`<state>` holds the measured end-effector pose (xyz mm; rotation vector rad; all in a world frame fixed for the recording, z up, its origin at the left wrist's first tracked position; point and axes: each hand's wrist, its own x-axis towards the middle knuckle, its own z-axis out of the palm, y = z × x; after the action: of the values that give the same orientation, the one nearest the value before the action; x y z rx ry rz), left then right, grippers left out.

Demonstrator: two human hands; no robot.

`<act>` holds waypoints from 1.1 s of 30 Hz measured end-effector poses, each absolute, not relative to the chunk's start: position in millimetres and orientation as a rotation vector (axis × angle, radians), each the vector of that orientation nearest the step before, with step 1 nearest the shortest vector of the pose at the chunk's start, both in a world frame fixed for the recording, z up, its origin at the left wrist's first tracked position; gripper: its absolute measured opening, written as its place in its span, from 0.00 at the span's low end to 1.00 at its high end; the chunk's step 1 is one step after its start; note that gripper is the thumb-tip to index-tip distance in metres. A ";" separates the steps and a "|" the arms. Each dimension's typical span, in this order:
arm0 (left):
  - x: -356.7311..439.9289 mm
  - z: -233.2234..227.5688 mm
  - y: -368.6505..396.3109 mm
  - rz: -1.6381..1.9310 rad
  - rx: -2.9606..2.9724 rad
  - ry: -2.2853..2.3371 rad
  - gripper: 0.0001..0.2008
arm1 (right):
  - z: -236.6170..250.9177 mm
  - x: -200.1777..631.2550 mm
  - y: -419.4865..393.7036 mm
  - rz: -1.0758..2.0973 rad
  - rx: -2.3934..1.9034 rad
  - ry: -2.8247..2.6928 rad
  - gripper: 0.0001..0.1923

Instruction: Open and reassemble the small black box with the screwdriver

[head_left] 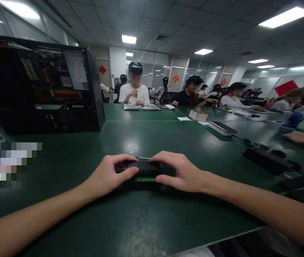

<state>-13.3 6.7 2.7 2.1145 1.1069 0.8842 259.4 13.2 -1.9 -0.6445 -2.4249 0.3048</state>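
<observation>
Low over the green tabletop, a black box-shaped electronic part [144, 167] spans the space between my two hands. A strip of green circuit board [145, 179] shows along its near lower side. My left hand [111, 173] grips its left end, thumb on the near side and fingers over the top. Around the right end curls my right hand [180, 173], its thumb close to the circuit board strip. A thin bright edge, possibly metal, shows just behind the part. My hands cover both ends, and its exact kind cannot be made out.
An open black computer case [93, 89] stands at the left. To the right lie a white box with a dark top [222, 127], black adapters with cables [267, 160] and a small open carton [198, 115]. Across the table [130, 235] sits a person in white [134, 89]; another person's hands rest at the far right.
</observation>
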 end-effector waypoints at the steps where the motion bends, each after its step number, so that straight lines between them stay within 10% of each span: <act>1: -13.2 1.9 9.0 0.934 2.035 1.092 0.18 | -3.8 258.6 14.0 0.337 -0.674 -2.421 0.29; 8: -15.9 -10.7 31.0 1.196 1.594 1.114 0.29 | -11.0 232.3 6.5 0.616 -0.853 -2.342 0.59; 20: -15.0 -7.9 28.9 1.150 1.480 1.196 0.28 | 34.3 257.9 14.7 0.420 -0.882 -2.333 0.31; 33: -11.0 -3.9 26.0 1.116 1.538 1.168 0.26 | 35.8 507.5 130.4 -0.331 -2.095 -1.735 0.17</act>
<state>-11.0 26.0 -3.9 1.5379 1.1679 1.1157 507.5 130.4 35.8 -2.0949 -1.7353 -0.3312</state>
